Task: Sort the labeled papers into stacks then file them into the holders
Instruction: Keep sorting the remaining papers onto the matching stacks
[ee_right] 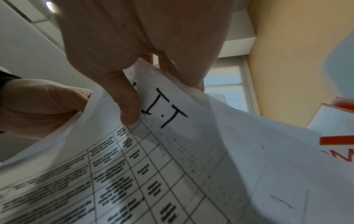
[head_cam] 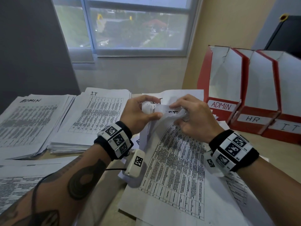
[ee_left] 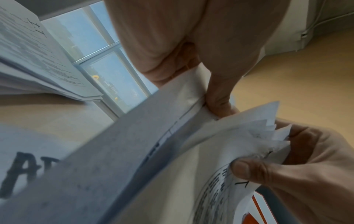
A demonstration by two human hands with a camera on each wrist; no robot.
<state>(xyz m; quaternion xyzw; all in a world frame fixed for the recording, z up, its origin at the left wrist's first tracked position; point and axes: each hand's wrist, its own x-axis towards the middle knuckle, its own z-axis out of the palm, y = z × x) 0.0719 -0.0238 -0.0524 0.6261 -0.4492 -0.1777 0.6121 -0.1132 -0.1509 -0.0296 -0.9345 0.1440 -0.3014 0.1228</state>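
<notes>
In the head view both hands hold up the far ends of a loose pile of printed sheets (head_cam: 175, 160) in front of me. My left hand (head_cam: 156, 107) pinches the top edge of one sheet between thumb and fingers. My right hand (head_cam: 175, 114) grips several fanned sheet corners; its thumb (ee_right: 130, 109) presses beside the handwritten "I.T" on the top sheet (ee_right: 172, 151). In the left wrist view my left thumb (ee_left: 218, 104) clamps a folded-back sheet (ee_left: 134, 159). Three red holders stand at the right: ADMIN (head_cam: 223, 88), HR (head_cam: 254, 103), IT (head_cam: 286, 115).
Two sorted stacks lie at the left of the desk: ADMIN (head_cam: 29, 121) and, beside it, IT (head_cam: 97, 115). More loose printed sheets (head_cam: 14, 185) lie at the near left under my forearm. A sheet marked with large "AD" letters (ee_left: 28, 166) lies below the raised papers. A window (head_cam: 130, 25) is behind the desk.
</notes>
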